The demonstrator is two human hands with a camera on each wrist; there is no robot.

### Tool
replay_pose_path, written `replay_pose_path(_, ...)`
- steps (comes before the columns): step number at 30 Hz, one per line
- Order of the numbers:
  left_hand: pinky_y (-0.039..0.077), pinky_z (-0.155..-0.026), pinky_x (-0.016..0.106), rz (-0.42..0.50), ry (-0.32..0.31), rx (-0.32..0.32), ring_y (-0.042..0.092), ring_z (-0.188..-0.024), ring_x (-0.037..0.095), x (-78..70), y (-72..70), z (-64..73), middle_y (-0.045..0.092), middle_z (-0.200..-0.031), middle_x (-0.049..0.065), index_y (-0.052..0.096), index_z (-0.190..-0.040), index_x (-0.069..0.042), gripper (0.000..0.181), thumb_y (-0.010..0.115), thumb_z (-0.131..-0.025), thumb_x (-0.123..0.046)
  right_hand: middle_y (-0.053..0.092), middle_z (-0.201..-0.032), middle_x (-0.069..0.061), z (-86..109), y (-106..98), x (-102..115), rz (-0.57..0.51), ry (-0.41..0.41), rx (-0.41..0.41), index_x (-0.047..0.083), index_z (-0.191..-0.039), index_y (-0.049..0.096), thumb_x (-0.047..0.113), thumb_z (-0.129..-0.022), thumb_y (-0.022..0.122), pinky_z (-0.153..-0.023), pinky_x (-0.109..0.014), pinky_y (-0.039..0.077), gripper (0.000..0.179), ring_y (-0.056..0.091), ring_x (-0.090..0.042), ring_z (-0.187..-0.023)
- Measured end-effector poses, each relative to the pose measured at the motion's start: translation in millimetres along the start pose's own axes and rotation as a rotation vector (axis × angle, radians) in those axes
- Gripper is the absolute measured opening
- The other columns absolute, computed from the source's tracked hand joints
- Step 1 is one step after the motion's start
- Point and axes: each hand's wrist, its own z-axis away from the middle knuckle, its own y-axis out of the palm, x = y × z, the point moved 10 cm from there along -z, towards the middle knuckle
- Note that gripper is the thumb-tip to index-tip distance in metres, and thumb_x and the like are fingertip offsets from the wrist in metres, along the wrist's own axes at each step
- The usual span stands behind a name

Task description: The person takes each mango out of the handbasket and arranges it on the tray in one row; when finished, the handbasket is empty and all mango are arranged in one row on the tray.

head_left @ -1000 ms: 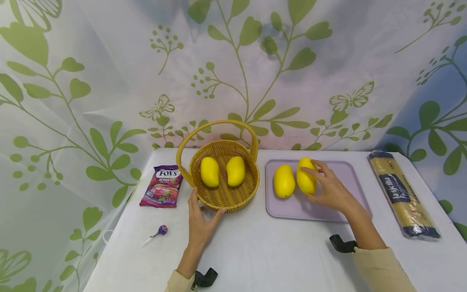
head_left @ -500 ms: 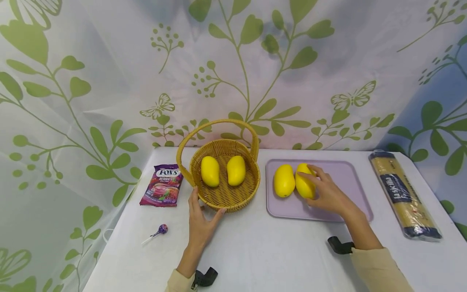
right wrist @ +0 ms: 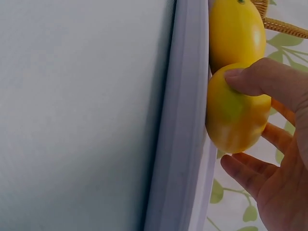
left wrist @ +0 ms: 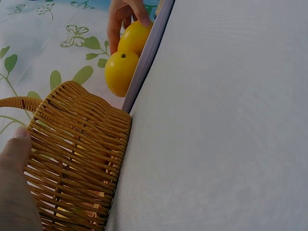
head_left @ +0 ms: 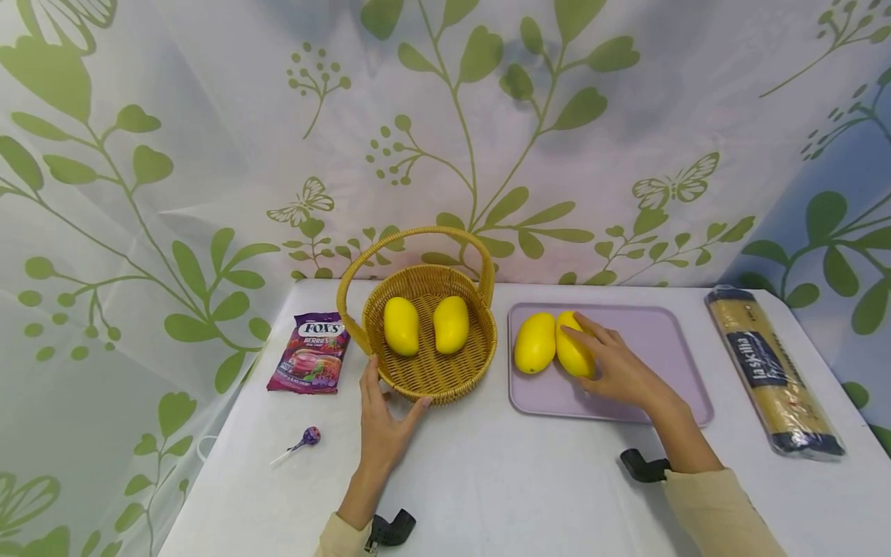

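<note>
In the head view, my right hand (head_left: 616,371) holds a yellow mango (head_left: 572,358) by thumb and fingers over the lilac tray (head_left: 654,348). Against it, to its left, lies a second mango (head_left: 534,345). The right wrist view shows the thumb on the mango's near side (right wrist: 240,115), some fingers behind and others off it. My left hand (head_left: 384,433) touches the wicker basket (head_left: 480,370) at its front left, fingers spread, thumb tip at the rim. Two more mangoes, a left one (head_left: 401,326) and a right one (head_left: 451,325), lie inside the basket, whose handle stands up.
Left of the basket lie a purple Fox's candy bag (head_left: 309,353) and a lollipop (head_left: 299,443). A long pasta packet (head_left: 773,371) lies right of the tray. A leaf-patterned curtain (head_left: 418,155) hangs behind the white table (head_left: 515,487).
The right hand and its mango have shifted left and toward the person, against the other tray mango. That other mango has moved slightly left and tilted. The left hand and basket stay put.
</note>
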Motion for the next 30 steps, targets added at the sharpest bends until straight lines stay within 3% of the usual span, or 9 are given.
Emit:
replay_pose_path(8, 0.053, -0.087, 0.045, -0.002, -0.014, 0.005, 0.040, -0.134, 0.024, 0.7, 0.6, 0.3, 0.025, -0.159, 0.009, 0.018, -0.156, -0.007, 0.107, 0.083, -0.077, -0.039, 0.017, -0.162, -0.016, 0.6, -0.3, 2.2, -0.001, -0.013, 0.004, 0.013, -0.151, 0.038, 0.005, -0.075, 0.081, -0.099, -0.070, 0.037, 0.088, 0.027, -0.051, -0.136)
replay_pose_path(18, 0.052, -0.085, 0.043, -0.009, 0.009, -0.004, 0.042, -0.132, 0.027, 0.4, -0.2, 0.9, 0.027, -0.158, 0.014, 0.018, -0.156, -0.009, 0.107, 0.083, -0.077, -0.039, 0.018, -0.161, -0.018, 0.2, -4.3, 10.3, 0.007, -0.041, -0.013, 0.012, -0.150, 0.040, 0.006, -0.074, 0.082, -0.100, -0.069, 0.037, 0.087, 0.024, -0.050, -0.139)
replay_pose_path(25, 0.052, -0.086, 0.043, -0.006, 0.004, 0.002, 0.040, -0.134, 0.024, 1.3, 0.7, 1.1, 0.026, -0.158, 0.013, 0.017, -0.157, -0.011, 0.107, 0.083, -0.077, -0.040, 0.018, -0.162, -0.015, -2.3, -23.6, 37.9, 0.050, -0.093, -0.089, 0.015, -0.150, 0.039, 0.008, -0.076, 0.081, -0.098, -0.068, 0.040, 0.086, 0.025, -0.047, -0.140)
replay_pose_path(30, 0.052, -0.086, 0.043, -0.005, 0.002, 0.002, 0.040, -0.134, 0.023, 0.9, 0.7, 0.6, 0.027, -0.157, 0.015, 0.019, -0.156, -0.007, 0.107, 0.083, -0.077, -0.040, 0.017, -0.163, -0.009, -5.5, -33.2, 59.1, 0.078, -0.115, -0.109, 0.020, -0.150, 0.040, 0.014, -0.079, 0.080, -0.099, -0.068, 0.039, 0.082, 0.027, -0.045, -0.140)
